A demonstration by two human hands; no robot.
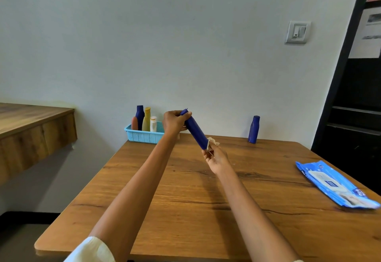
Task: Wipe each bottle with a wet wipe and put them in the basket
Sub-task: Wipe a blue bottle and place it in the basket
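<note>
A dark blue bottle is held tilted in the air above the far part of the desk. The left hand has its grip closed around the bottle's upper end. The right hand pinches a wet wipe against the lower end. At the far left stands a light blue basket with four bottles inside. Another blue bottle stands upright at the far right. A blue wipes pack lies on the right side.
</note>
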